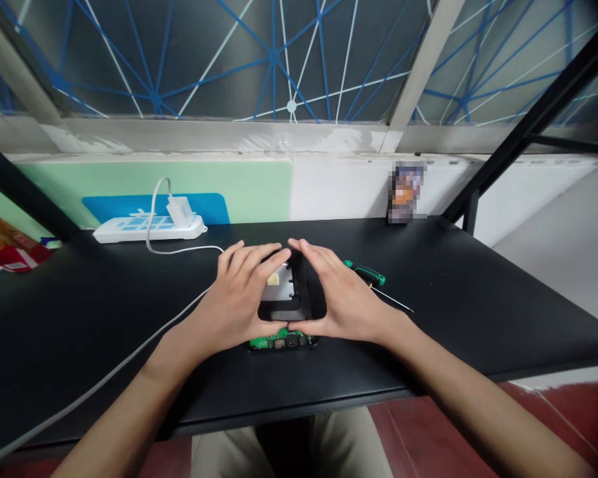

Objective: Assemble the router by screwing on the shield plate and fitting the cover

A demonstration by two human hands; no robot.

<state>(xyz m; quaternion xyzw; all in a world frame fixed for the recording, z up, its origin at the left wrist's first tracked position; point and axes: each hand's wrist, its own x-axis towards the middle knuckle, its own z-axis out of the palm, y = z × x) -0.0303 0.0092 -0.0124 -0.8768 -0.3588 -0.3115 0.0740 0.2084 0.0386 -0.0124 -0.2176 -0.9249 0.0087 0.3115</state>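
Observation:
Between my two hands is a black plastic housing point(303, 292) with a silvery metal plate and a small yellowish patch inside. My left hand point(239, 292) grips its left side, fingers at the far edge and thumb at the near edge. My right hand point(341, 292) curves round the right side the same way, its thumb tip meeting the left one. Just under and in front of the housing a green circuit board point(279, 340) with several connectors shows, mostly hidden. A green and black screwdriver point(371, 272) lies beyond my right hand, its shaft pointing toward the right.
A white power strip point(149, 228) with a plugged-in charger point(180, 211) stands at the back left. Its white cable point(129, 358) runs across the black table point(468, 299). A red and brown packet point(12, 242) lies far left; a blurred phone-like object point(406, 192) leans against the wall.

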